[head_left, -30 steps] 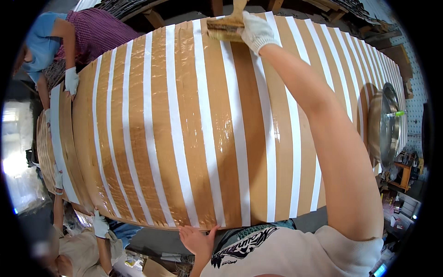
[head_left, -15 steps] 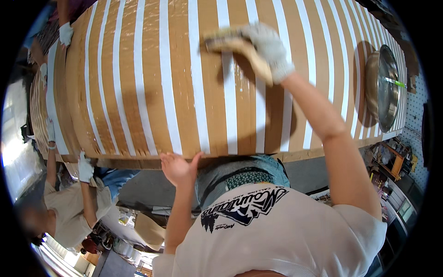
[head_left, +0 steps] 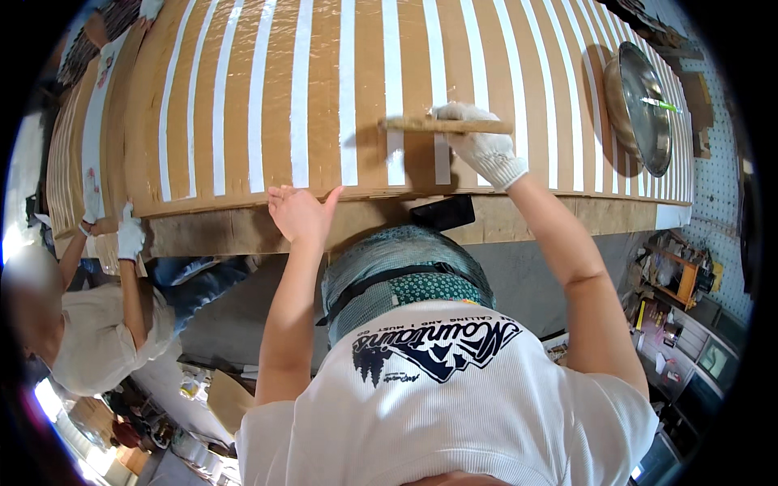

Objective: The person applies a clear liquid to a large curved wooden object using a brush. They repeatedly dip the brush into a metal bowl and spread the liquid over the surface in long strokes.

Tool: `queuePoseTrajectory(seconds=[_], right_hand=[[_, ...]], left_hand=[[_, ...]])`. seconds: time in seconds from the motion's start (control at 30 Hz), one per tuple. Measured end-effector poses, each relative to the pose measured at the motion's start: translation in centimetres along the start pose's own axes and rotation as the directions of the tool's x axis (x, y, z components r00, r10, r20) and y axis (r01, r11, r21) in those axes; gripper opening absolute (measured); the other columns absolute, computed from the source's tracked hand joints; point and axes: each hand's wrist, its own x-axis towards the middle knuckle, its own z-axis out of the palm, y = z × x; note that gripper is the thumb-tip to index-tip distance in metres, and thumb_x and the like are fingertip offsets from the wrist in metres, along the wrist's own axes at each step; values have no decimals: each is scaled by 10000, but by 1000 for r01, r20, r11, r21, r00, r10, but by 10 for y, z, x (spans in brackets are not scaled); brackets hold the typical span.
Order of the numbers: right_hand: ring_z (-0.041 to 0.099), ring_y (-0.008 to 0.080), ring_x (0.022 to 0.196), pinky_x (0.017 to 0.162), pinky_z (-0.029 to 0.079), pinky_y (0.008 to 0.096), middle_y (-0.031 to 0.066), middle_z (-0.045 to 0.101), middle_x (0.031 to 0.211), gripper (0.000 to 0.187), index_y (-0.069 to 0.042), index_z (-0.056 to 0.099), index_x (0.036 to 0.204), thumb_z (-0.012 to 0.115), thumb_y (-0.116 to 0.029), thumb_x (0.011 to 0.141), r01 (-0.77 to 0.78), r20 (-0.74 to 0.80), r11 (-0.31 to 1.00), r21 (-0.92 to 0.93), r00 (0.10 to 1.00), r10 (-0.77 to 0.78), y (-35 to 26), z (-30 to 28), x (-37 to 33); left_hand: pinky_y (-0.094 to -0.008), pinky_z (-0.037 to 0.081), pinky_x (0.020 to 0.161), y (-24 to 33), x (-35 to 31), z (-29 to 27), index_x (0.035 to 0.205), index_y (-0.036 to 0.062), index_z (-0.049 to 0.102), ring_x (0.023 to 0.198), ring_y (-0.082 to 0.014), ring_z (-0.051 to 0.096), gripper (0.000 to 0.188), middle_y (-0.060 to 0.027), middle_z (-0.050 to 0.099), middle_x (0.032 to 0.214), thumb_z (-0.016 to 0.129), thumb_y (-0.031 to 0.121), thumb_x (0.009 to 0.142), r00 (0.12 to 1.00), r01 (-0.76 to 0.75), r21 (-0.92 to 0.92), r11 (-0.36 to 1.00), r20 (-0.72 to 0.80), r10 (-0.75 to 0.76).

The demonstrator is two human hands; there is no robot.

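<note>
A large brown sheet (head_left: 322,89) with long white strips and a glossy, wet-looking sheen covers the table. My right hand (head_left: 485,152), in a white knit glove, grips a flat wooden brush (head_left: 412,125) over the strips right of centre. The brush shows nearly edge-on, so its bristles are hard to make out; its shadow falls on the sheet. My bare left hand (head_left: 299,212) rests at the sheet's near edge, its thumb spread from the fingers, holding nothing.
On the right of the sheet stands a metal bowl (head_left: 621,113) with a green-tipped tool (head_left: 663,104) inside. A dark, flat phone-like object (head_left: 443,212) lies on the wooden table edge (head_left: 559,217). A co-worker's gloved hand (head_left: 130,235) touches the left end; other hands are farther back.
My right hand has brought the brush nearer to me and turned it edge-on. My left hand stays at the near edge. The view has shifted, showing more of the table edge and the dark object.
</note>
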Motion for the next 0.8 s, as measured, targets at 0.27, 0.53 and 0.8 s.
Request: queuePoseTrajectory(seconds=[0.27, 0.53, 0.8], right_hand=[[649, 294, 975, 859, 525, 406, 107, 689, 1016, 184, -146, 712, 1035, 620, -252, 916, -49, 174, 987, -155, 982, 76, -53, 8, -68], [656, 295, 938, 870, 516, 398, 82, 692, 958, 166, -133, 674, 1020, 608, -141, 868, 230, -99, 969, -93, 966, -239, -113, 36, 29], [619, 325, 1100, 924, 492, 424, 122, 672, 1067, 287, -109, 640, 1121, 628, -148, 837, 249, 166, 967, -50, 957, -237, -105, 71, 12]], left_hand=[[-446, 406, 1075, -38, -34, 43, 1329, -147, 504, 1317, -438, 468, 840, -352, 457, 1419, 640, 557, 891, 972, -146, -365, 919, -228, 64], [-452, 418, 1055, -66, -15, 18, 1293, -61, 569, 1265, -375, 524, 531, -228, 559, 1372, 634, 311, 920, 926, -32, -463, 886, -347, -147], [-454, 323, 1138, -57, 3, 4, 1334, -165, 492, 1355, -400, 447, 863, -331, 462, 1437, 610, 560, 882, 996, 84, -263, 961, 51, -73]])
